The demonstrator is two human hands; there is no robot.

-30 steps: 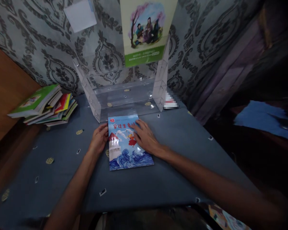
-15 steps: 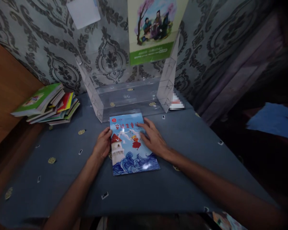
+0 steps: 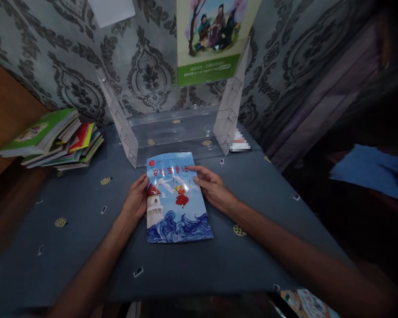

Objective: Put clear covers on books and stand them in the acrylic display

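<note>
A blue picture-covered book [image 3: 177, 198] with red Chinese characters, a lighthouse and waves on its front lies at the middle of the table, cover up. My left hand [image 3: 135, 196] grips its left edge, thumb on top and fingers out of sight beneath. At the upper right edge, my right hand [image 3: 215, 187] holds the book with the thumb over the cover; the index finger reaches the top right part, and the other fingers are mostly hidden. Just behind the book stands a clear acrylic stepped rack [image 3: 223, 119].
A green-covered book [image 3: 207, 66] leans upright high on the rack. Several books are piled in a stack [image 3: 63, 139] at the left. A pixelated white item [image 3: 240, 143] sits right of the rack. The patterned blue cloth [image 3: 96, 265] covers the table. Blue fabric [image 3: 368, 172] lies beyond its right edge.
My right hand has slid from over the cover to the book's right edge and closed there. My left hand keeps its hold. The whole view has shifted slightly.
</note>
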